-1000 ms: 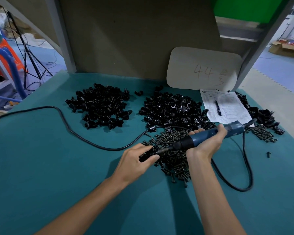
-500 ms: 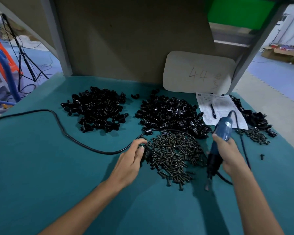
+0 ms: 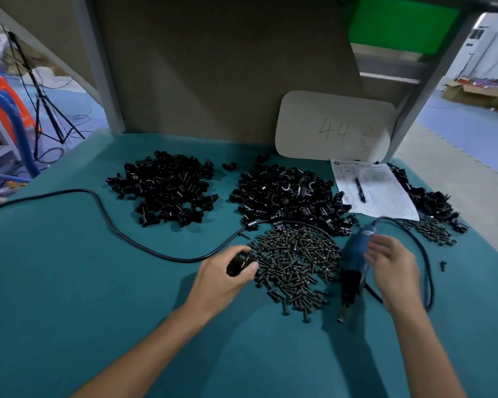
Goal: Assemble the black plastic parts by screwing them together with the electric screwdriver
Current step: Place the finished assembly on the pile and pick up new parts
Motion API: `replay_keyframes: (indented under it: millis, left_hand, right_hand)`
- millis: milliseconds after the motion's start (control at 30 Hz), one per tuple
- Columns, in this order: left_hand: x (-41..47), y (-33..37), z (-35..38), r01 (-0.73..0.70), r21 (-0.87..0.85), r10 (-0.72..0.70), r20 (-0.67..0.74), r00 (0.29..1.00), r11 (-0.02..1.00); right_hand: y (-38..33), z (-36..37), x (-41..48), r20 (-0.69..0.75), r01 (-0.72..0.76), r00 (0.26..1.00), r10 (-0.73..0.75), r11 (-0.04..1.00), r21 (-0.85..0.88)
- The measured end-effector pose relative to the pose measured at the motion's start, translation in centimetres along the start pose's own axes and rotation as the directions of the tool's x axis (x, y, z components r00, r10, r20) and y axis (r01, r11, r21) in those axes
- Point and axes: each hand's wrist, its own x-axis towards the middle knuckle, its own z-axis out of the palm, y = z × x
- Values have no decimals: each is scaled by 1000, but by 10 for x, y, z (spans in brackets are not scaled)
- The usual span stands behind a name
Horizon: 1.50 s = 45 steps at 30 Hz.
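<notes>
My left hand (image 3: 223, 272) grips a black plastic part (image 3: 237, 264) at the left edge of the pile of dark screws (image 3: 295, 261). My right hand (image 3: 393, 267) holds the blue electric screwdriver (image 3: 355, 259) with its fingertips against the blue body. The tool stands steeply, its tip (image 3: 341, 318) down near the green table surface, and it is blurred. Loose black parts lie in a left pile (image 3: 164, 191) and a middle pile (image 3: 288, 196) behind the screws.
The screwdriver's black cable (image 3: 112, 225) loops across the table to the left edge and round my right wrist. A paper sheet (image 3: 383, 202) with a pen (image 3: 360, 189), a white board (image 3: 334, 127), more black parts (image 3: 427, 198) and a few screws (image 3: 436, 231) lie at the right.
The screwdriver left the part in my left hand and swung right to stand tip-down. My right hand's grip on it has loosened. My left hand stays by the screws.
</notes>
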Motion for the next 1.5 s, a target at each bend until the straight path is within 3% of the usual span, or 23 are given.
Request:
replay_keyframes:
  millis: [67,133,300,400,700,1000,1333,1500]
  left_hand:
    - [1,0,0,-20,51,19,14,1000,998]
    - [2,-1,0,-19,77,17,20,1000,997]
    - [-1,2,-1,1,72,6,-94,996,997]
    - [-2,4,-1,-33,57,40,-124,991,998]
    - [0,5,-1,-109,81,115,-69,991,991]
    - [0,6,-1,-127,88,133,-59,989,988]
    - [-1,6,-1,-150,126,159,-67,985,981]
    - [-1,5,-1,-158,143,168,-62,984,977]
  right_hand:
    - [-12,1,-10,6,45,999,-46,994,97]
    - [-24,9,-21,101,47,992,-73,971,236]
    - [-41,48,-49,495,-212,869,2,906,368]
    - [-38,68,-64,573,-246,819,-26,887,391]
    - [-33,93,-77,542,-3,834,-101,982,187]
    - [-38,103,-79,578,-187,815,-49,921,341]
    - [-33,105,-77,569,-178,818,-86,903,391]
    - [-28,105,-75,485,-53,862,-144,928,369]
